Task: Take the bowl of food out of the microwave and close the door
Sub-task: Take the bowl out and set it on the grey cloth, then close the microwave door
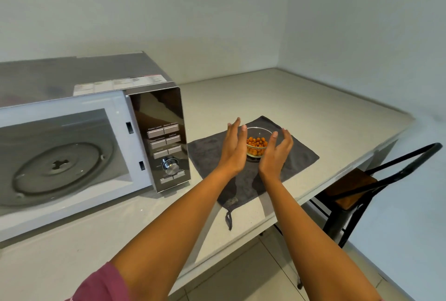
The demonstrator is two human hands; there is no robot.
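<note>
Resting on a dark cloth (210,153) at the microwave's (91,131) three o'clock, the bowl (257,148) sat between the left hand (233,149) and right hand (277,154), fingers spread, gripping nothing, bare counter (313,107) beyond toward twelve.

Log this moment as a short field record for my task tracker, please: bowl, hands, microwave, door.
bowl: glass bowl of orange food, on the dark cloth, right of the microwave
left hand: open, beside the bowl, contact unclear
right hand: open, beside the bowl, contact unclear
microwave: cavity exposed, turntable bare
door: open, itself out of view
counter: holds microwave and cloth
</note>
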